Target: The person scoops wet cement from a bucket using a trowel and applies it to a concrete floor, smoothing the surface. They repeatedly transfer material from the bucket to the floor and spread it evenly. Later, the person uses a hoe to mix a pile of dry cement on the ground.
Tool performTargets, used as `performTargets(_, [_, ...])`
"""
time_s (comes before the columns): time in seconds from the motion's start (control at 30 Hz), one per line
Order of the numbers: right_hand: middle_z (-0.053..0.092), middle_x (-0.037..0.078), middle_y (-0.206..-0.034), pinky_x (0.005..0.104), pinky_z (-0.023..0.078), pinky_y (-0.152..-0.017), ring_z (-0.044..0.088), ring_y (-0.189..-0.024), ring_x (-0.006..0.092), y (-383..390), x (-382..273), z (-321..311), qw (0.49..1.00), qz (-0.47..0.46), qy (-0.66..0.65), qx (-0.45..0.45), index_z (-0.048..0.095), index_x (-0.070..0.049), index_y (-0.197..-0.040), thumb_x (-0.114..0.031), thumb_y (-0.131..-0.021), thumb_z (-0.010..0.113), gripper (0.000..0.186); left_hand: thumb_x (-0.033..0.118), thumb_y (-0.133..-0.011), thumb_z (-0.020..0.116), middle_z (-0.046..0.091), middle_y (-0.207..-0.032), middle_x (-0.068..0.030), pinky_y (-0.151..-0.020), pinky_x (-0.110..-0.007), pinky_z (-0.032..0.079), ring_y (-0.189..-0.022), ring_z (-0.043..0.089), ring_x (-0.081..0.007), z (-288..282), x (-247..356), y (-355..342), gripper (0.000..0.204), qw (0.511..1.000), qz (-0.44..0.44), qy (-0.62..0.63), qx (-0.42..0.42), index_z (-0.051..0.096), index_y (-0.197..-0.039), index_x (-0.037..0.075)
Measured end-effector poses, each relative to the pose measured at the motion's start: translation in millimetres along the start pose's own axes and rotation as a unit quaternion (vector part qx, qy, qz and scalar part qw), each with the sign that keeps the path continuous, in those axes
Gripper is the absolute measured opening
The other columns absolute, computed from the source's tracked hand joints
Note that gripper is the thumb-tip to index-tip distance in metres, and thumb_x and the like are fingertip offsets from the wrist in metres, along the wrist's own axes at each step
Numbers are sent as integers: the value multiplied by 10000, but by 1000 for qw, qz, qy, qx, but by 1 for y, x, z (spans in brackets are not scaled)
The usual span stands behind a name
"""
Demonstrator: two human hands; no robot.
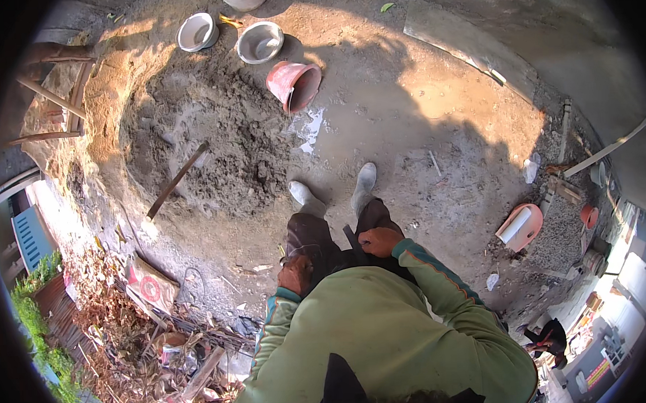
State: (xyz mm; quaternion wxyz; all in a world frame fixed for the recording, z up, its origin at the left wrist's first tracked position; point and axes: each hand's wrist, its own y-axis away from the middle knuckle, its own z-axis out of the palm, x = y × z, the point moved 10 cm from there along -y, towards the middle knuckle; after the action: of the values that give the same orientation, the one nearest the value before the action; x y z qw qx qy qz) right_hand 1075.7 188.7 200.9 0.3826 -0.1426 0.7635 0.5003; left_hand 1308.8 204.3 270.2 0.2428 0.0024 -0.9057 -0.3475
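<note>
Both hands rested at the waist: left hand curled on dark trousers, right hand gripping the waistband. Mortar heap with shovel lay ahead-left, pink bucket tipped beyond.

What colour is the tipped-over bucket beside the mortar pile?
Pinkish red bucket, seen best in the head view.

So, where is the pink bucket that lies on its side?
In the head view, the pink bucket lies tipped over at the far right edge of the mortar heap, just beyond a grey bowl, ahead of the person's boots.
</note>
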Motion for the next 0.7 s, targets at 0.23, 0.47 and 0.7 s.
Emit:
performTargets(0.23, [676, 171, -967, 474, 493, -791, 634, -927, 384, -34, -11, 19, 996, 26, -66, 45, 633, -101, -1039, -283, -857, 600, 260, 213, -806, 683, 661, -864, -137, -705, -452, 510, -821, 645, -362, -50, -9, -12, 165, 986, 95, 124, -56, 641, -904, 86])
performTargets(0.47, [666, 193, -1003, 495, 481, -835, 616, -960, 410, -74, -51, 15, 997, 44, -56, 35, 611, -94, -1032, -275, -857, 591, 253, 191, -851, 694, 696, -951, -130, -781, -397, 530, -903, 680, -310, -77, -75, -70, 216, 973, 16, 177, -148, 663, -1017, 58])
performTargets(0.7, [662, 200, -1063, 463, 487, -867, 621, -1004, 395, -96, -42, 8, 990, 103, -92, 36, 628, -72, -1108, -273, -860, 605, 319, 221, -844, 714, 642, -1142, -192, -895, -403, 503, -1034, 639, -329, -80, -160, -103, 394, 939, -153, 268, -153, 592, -1194, 88])
